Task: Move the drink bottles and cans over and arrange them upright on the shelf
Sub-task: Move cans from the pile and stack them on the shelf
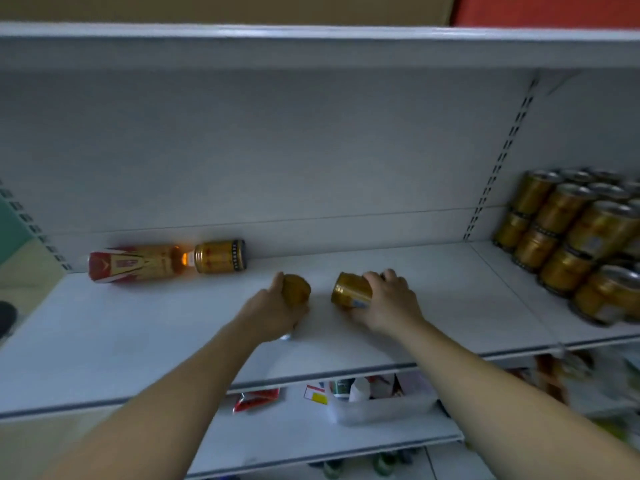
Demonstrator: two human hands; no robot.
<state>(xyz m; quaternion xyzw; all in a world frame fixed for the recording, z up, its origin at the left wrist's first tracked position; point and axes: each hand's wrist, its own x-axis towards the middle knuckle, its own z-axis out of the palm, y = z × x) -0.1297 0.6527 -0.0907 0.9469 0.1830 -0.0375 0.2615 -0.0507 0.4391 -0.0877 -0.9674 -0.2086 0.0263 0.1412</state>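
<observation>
On the white shelf (138, 341), the left hand (277, 311) curls round a gold can (296, 289), and the right hand (388, 303) grips a second gold can (349, 291) lying on its side. Both are near the shelf's middle, a little apart. The first seems tilted, though blur hides its base. Behind, a red-labelled bottle (138, 263) lies flat, its neck end against a fallen can (220, 256). Stacked cans (571, 244) stand at far right.

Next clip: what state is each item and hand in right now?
drink bottle: lying on its side
can beside it: lying on its side
left-hand can: gripped, tilted
right-hand can: gripped, tilted
stacked cans: upright, two tiers
left hand: curled round its can
right hand: curled round its can
</observation>
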